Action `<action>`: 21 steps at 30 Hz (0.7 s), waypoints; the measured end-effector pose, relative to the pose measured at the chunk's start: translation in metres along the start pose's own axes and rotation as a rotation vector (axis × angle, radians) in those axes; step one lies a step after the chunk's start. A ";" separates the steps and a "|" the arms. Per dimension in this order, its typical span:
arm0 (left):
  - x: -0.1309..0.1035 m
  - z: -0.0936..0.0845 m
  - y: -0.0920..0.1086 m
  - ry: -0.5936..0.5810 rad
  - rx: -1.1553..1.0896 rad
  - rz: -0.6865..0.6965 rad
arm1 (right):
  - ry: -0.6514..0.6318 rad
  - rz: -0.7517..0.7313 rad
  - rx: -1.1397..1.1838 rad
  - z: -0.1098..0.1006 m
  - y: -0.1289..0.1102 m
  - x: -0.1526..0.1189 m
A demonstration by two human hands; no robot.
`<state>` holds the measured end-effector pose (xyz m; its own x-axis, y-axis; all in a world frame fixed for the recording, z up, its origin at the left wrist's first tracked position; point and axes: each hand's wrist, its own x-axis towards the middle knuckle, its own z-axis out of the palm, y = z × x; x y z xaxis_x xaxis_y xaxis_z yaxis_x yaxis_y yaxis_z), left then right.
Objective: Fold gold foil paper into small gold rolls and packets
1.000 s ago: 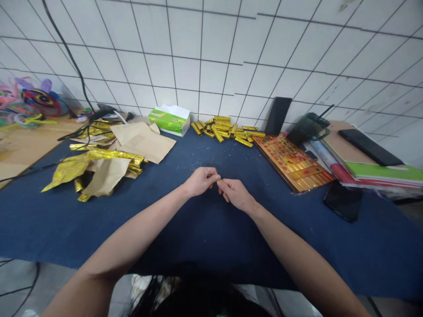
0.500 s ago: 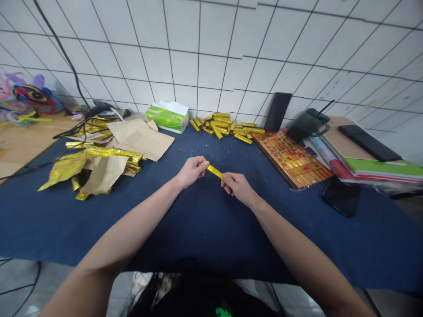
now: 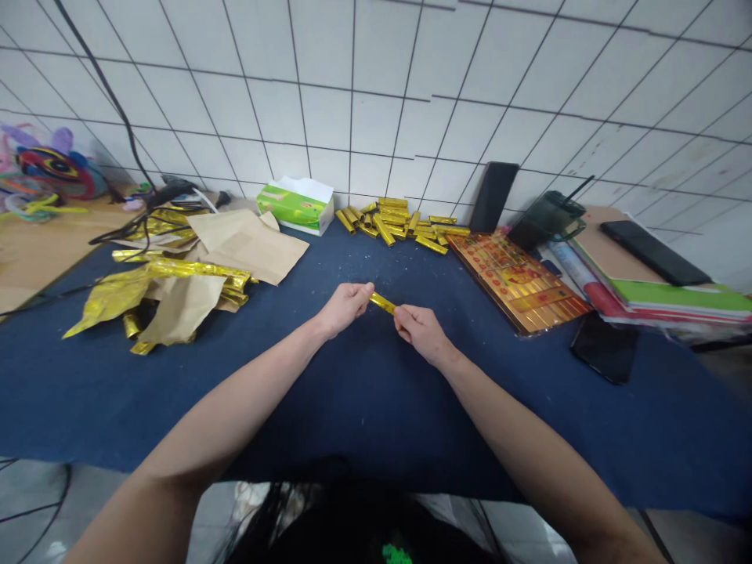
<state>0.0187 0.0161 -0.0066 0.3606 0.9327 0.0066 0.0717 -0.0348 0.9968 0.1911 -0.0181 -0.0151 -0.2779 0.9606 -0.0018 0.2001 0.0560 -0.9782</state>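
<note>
Between my two hands a narrow gold foil roll (image 3: 383,303) is stretched above the blue cloth. My left hand (image 3: 348,307) pinches its left end between thumb and fingers. At the other end, my right hand (image 3: 421,330) is closed on it, with the fingertips partly hidden. Beyond the hands, a pile of short gold foil rolls (image 3: 400,223) lies by the wall. Crumpled gold foil (image 3: 117,298) and pieces of brown paper (image 3: 250,244) are heaped to the left.
A green tissue box (image 3: 297,207) stands by the tiled wall. To the right are a packet of gold-and-red sheets (image 3: 517,282), a dark mug (image 3: 544,221), stacked books (image 3: 658,294) and a phone (image 3: 605,348). A black cable (image 3: 121,110) hangs at left.
Both hands stay on the gold foil roll, which now lies at a slightly flatter angle and shows a little less length between them. The view has shifted slightly.
</note>
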 end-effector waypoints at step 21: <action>-0.002 -0.001 0.006 0.029 0.151 0.059 | 0.051 0.009 0.098 -0.001 -0.003 0.000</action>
<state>0.0174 0.0142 -0.0004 0.3415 0.9374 0.0690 0.1908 -0.1410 0.9714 0.1913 -0.0176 -0.0116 -0.2280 0.9737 -0.0021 0.1087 0.0233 -0.9938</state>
